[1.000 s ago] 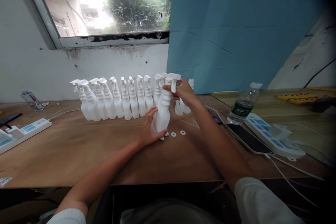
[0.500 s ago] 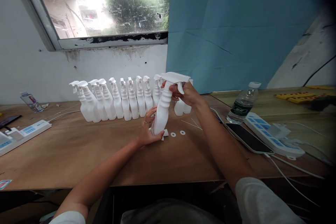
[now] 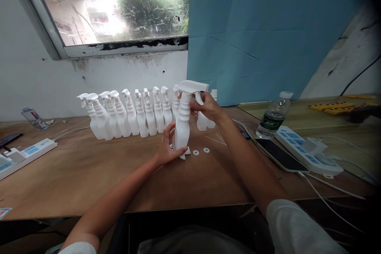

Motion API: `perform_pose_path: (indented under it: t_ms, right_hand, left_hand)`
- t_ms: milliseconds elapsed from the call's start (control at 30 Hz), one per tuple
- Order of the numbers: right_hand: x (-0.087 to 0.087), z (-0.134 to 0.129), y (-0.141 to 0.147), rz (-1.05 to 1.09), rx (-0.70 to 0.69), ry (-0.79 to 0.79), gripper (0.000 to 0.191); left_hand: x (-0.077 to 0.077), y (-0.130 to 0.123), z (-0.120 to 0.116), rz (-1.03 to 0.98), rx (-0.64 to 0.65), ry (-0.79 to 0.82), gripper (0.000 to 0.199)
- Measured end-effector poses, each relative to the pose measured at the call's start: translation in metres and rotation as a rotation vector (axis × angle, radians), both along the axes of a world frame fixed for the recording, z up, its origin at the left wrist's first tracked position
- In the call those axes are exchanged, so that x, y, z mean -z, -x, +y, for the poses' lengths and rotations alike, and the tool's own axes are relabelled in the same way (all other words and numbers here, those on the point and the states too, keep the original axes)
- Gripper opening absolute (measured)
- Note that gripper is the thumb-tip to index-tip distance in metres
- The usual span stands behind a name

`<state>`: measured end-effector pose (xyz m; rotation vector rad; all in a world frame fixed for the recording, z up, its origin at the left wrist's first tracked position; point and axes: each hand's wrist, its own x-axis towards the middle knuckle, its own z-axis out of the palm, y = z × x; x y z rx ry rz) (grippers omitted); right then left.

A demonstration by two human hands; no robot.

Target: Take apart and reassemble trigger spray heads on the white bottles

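A white spray bottle [image 3: 182,125] with its trigger head on stands nearly upright between my hands. My left hand [image 3: 169,145] is closed around its lower body, thumb across the front near the base. Up at the neck, just under the trigger, my right hand [image 3: 205,107] grips with fingers partly hidden behind the bottle. By the bottle's foot lie small white pieces, one of them a flat ring [image 3: 195,152], with a second washer [image 3: 206,150] to its right. Thin white tubes [image 3: 216,140] rest behind these rings.
Several white spray bottles [image 3: 141,117] stand in a row along the wall, with a couple of headless bottles [image 3: 202,121] behind my right hand. To the right are a water bottle [image 3: 272,117], a phone [image 3: 281,154] and a power strip [image 3: 309,151]; another strip [image 3: 28,156] lies left.
The spray bottle has come more upright, its head shifting slightly left. My right hand moved left with it, while my left hand stays at the base.
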<state>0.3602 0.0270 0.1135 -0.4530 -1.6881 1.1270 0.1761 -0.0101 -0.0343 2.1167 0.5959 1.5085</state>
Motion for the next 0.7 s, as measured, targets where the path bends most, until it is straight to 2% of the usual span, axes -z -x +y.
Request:
perform_pose_path:
  t_ms: [167,333,500,567,700]
  right_hand:
    - [-0.002,-0.001,0.004,0.069,0.064,-0.044,0.032]
    - [-0.006,-0.007,-0.001,-0.011,0.003,-0.038,0.032]
    - [-0.008,-0.005,-0.003,-0.016,0.138,-0.014,0.034]
    - [-0.01,-0.008,-0.004,0.032,0.142,-0.042,0.034]
    - [-0.018,-0.022,-0.009,0.046,0.061,-0.118,0.035]
  left_hand:
    - [0.005,0.002,0.003,0.027,-0.057,-0.035,0.09]
    - [0.005,0.004,0.005,0.058,-0.111,-0.081,0.089]
    - [0.007,0.002,0.006,0.039,-0.08,-0.039,0.089]
    - [0.005,0.0,0.006,0.028,-0.076,-0.037,0.087]
    - [-0.007,-0.008,0.009,0.015,-0.049,-0.071,0.086]
